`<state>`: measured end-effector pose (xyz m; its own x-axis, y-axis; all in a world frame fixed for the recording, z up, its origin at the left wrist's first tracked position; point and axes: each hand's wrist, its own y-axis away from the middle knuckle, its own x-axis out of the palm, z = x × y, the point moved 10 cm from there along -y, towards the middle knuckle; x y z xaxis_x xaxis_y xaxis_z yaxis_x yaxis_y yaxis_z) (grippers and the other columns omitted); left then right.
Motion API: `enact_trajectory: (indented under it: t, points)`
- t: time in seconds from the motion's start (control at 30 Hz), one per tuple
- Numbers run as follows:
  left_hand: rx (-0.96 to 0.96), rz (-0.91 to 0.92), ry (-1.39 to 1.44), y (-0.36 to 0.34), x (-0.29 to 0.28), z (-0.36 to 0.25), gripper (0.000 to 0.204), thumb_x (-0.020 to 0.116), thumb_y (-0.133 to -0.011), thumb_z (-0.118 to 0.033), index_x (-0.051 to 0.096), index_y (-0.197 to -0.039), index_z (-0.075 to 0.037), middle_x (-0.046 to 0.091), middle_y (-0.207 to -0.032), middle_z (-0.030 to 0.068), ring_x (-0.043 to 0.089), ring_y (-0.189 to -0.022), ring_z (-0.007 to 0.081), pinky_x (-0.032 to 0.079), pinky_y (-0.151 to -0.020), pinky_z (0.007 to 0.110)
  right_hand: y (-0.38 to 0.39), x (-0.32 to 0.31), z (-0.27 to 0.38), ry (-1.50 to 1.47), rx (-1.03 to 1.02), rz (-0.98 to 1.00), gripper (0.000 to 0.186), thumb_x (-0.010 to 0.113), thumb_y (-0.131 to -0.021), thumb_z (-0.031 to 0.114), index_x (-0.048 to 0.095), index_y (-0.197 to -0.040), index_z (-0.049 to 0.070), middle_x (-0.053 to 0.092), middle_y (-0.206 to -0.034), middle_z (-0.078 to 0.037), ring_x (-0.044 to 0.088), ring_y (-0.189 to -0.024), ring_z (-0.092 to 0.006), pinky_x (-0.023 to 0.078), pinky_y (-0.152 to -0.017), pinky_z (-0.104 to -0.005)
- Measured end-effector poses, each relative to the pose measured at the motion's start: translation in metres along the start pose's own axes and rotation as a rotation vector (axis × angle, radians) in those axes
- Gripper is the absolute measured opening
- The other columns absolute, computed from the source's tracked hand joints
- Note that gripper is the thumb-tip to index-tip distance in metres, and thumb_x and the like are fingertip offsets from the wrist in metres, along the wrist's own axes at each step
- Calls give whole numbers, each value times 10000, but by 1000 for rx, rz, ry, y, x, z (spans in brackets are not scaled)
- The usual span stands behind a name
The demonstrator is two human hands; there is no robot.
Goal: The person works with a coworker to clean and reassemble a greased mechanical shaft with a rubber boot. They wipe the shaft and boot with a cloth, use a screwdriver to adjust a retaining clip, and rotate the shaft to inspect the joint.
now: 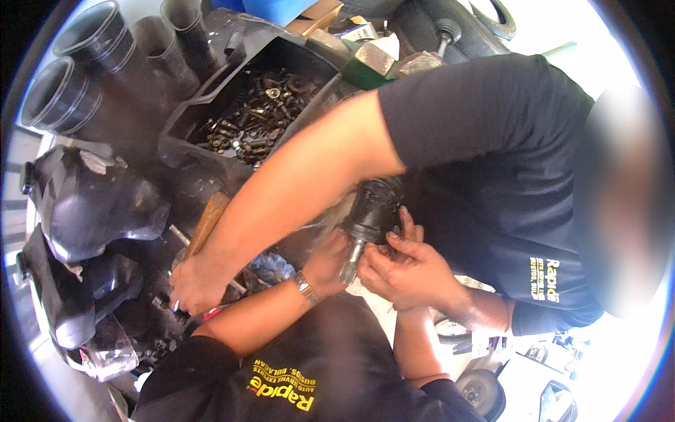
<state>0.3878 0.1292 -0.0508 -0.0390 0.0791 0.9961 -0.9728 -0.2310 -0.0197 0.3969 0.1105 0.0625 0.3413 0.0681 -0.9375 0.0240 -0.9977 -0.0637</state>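
A drive-shaft joint [376, 204] with a black rubber boot and a splined metal stub [351, 264] is held up in the middle of the view. My left hand [329, 266], with a watch at the wrist, is closed around its left side. My right forearm [420, 344] rises toward the same part, but a co-worker's hand [415, 274] hides most of my right hand. That co-worker's fingers are bent close beside the splines. The co-worker's other hand [197, 285] is down at the lower end of a wooden handle [207, 221], left of my left arm.
A black bin [186, 137] of loose bolts and metal parts stands beyond. Tall black cylinders [95, 42] stand far left, above dark plastic pieces [98, 207]. The co-worker's arm [309, 162] crosses the view, and their body in a black shirt [492, 176] leans in from the right.
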Motion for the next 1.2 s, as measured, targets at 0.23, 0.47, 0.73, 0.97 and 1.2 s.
enact_trajectory:
  t: [0.23, 0.47, 0.73, 0.97, 1.2]
  points:
    - [36, 26, 93, -4, -13, 2, 385, 585, -996, -278, 532, -1324, -84, 613, -1294, 116, 623, -1149, 248, 524, -992, 397, 1, 12, -39, -574, 393, -141, 97, 565, -894, 218, 614, -978, 216, 593, -1104, -100, 515, -932, -301, 431, -787, -400]
    - [155, -183, -6, -2, -13, -5, 144, 503, -1051, -250, 578, -1110, -141, 653, -1065, -1, 631, -1025, 139, 537, -907, 326, -1, -29, -9, 98, 37, -242, 248, 580, -897, 292, 663, -1056, 120, 566, -1341, -226, 522, -895, -364, 463, -786, -455]
    - [161, -194, -25, -4, -9, -5, 167, 512, -1044, -292, 561, -1145, -168, 663, -1079, -17, 651, -983, 128, 553, -847, 320, -4, -29, -18, 109, 159, -217, 353, 576, -897, 362, 682, -1170, 166, 560, -1305, -281, 499, -789, -358, 444, -667, -468]
    - [48, -70, 2, -12, -4, 4, 311, 477, -1049, -319, 551, -1268, -110, 677, -1139, 64, 663, -1026, 194, 550, -905, 372, 2, -25, -39, 120, 339, -153, 606, 579, -904, 359, 527, -1384, -9, 533, -875, -159, 505, -781, -309, 444, -629, -426]
    - [116, 60, -135, -10, 16, -7, 718, 642, -913, -525, 428, -1420, -64, 610, -1277, 130, 612, -1165, 257, 491, -1039, 420, -6, -38, -38, -13, 347, -99, 576, 613, -844, 337, 561, -1373, 115, 557, -926, -162, 537, -802, -340, 478, -626, -443]
